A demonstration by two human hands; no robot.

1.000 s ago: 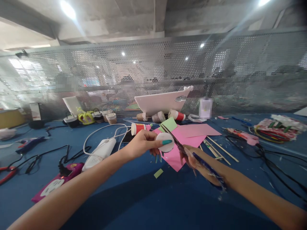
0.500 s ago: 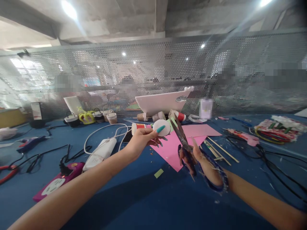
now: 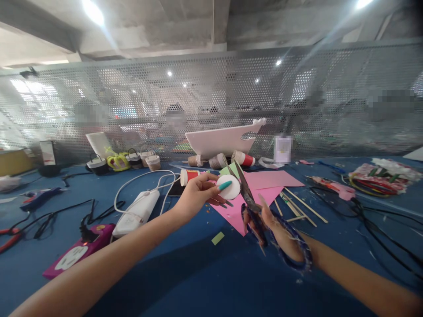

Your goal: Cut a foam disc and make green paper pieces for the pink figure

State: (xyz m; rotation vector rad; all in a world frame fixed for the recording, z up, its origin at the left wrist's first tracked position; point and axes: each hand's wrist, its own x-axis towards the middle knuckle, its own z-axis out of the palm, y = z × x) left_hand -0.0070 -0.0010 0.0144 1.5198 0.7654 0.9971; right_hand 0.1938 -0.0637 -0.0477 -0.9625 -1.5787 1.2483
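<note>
Between thumb and fingers, my left hand pinches a round white disc, its face turned toward me. My right hand is closed round the dark blue wrapped handles of a pair of scissors. The blades are parted and point up and away, right at the disc's right edge; whether they touch it I cannot tell. Beneath and behind the hands lie pink paper sheets and a piece of light green paper. A small green paper scrap rests on the blue table nearer to me.
Wooden sticks and a pink glue gun with black cables lie to the right. On the left are a white power strip, a purple socket block and pliers. Paper cups and a white foam board stand behind.
My left hand has brought the disc slightly right and down, closer to the scissors. My right hand and the scissors have shifted a little left; the disc's edge is now beside the blades.
</note>
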